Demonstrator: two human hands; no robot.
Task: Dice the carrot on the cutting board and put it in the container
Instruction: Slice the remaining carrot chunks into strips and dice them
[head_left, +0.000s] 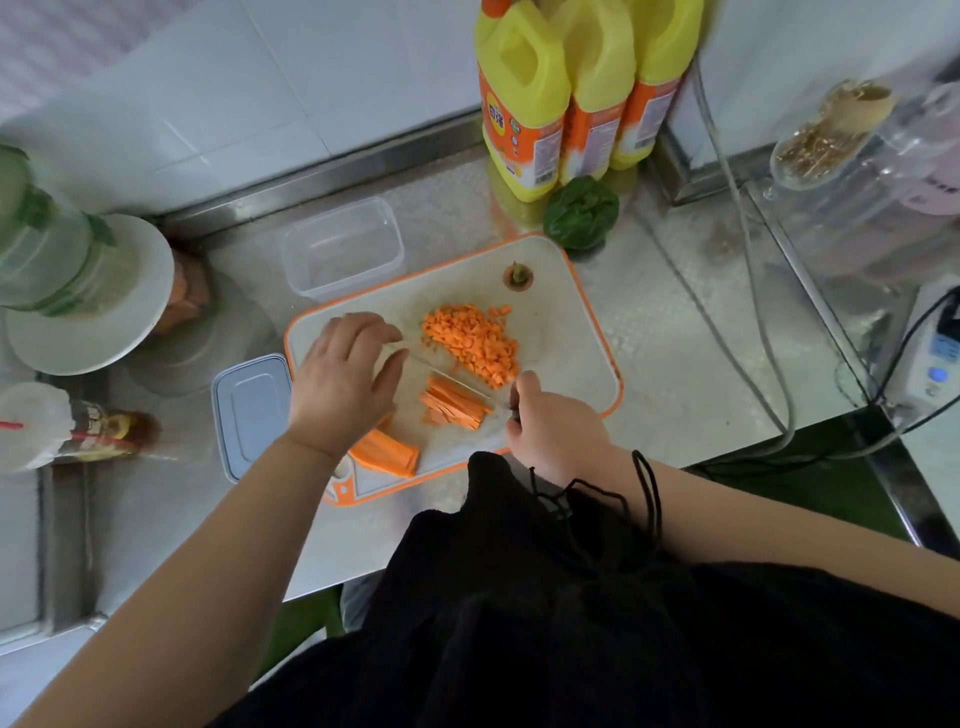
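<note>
- Nearest my lens is a black garment (545, 597) with a drawstring, filling the lower frame.
- My right hand (558, 428) curls round a knife handle (514, 410); the blade (457, 378) lies along the far edge of the carrot strips (453, 402).
- My left hand (345, 376) hovers over the cutting board (566, 332), fingers spread and relaxed, gripping nothing.
- A pile of diced carrot (475, 343) sits mid-board; uncut carrot slabs (387, 451) lie at the near edge, and the carrot top (518, 275) in the far corner.
- The clear container (343, 254) stands just beyond the board; its lid (252, 410) lies left of it.
- Three yellow bottles (566, 93) carry orange labels — the writing is too blurred to read.
- A leafy green (582, 212) sits just in front of them.
</note>
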